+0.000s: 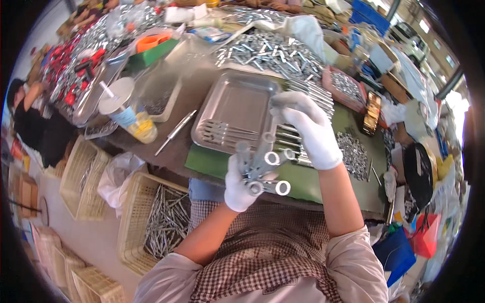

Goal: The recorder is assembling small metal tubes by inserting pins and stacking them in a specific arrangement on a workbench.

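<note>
My left hand [237, 187], in a white glove, is closed round a bunch of metal tubes [263, 164] with ring-shaped open ends that fan out toward me. To its upper right, my right hand [312, 132], also gloved, hovers by the right rim of a steel tray [204, 108]. Its fingertips are pinched together and blurred; what they hold, if anything, I cannot make out. Several slim metal rods [230, 132] with thicker left ends lie side by side in the tray's near part. More rods [316, 98] are lined up beyond and beneath my right hand.
A green mat [202, 160] lies under the tray. Left of it are a metal shaft [177, 132] and a lidded drink cup [118, 103]. Small metal parts [353, 154] and a phone [372, 113] lie right. Loose parts [268, 50] are heaped behind; a crate [134, 222] of rods stands below.
</note>
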Motion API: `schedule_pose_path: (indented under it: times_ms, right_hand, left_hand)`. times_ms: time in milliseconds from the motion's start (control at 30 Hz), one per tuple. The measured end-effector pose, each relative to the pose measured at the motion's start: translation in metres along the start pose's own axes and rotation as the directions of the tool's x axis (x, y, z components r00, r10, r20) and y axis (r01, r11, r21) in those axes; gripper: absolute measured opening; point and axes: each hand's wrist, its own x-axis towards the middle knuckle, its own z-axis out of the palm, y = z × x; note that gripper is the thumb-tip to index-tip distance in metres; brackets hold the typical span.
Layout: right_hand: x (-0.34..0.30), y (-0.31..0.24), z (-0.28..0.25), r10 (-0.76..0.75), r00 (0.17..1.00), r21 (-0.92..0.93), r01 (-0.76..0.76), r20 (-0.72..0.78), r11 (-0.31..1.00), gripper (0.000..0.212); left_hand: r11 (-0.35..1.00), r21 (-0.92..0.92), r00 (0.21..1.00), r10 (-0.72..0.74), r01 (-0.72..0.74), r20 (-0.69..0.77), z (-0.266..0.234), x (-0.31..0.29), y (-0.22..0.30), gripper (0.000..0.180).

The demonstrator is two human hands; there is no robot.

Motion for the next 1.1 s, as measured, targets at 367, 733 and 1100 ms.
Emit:
schedule_pose_path:
  times_ms: [367, 733, 1100]
  right_hand:
    - [0.102, 0.111, 0.049, 0.125, 0.912, -0.784, 0.259, 0.391, 0.565, 0.031]
    - [0.112, 0.109, 0.052, 0.109, 0.881, -0.824, 0.378, 0.460, 0.423, 0.033]
    - [0.085, 0.033, 0.018, -0.214, 0.962, -0.468, 0.269, 0.167, 0.842, 0.042]
  left_hand:
    - [0.606, 0.754, 0.964, 0.226, -0.253, 0.142, -0.002, -0.005, 0.005, 0.071]
    - [0.417, 0.847, 0.935, 0.266, -0.331, 0.235, 0.004, -0.001, 0.015, 0.073]
    - [0.471, 0.854, 0.969, 0.201, -0.222, 0.141, 0.004, -0.004, 0.012, 0.076]
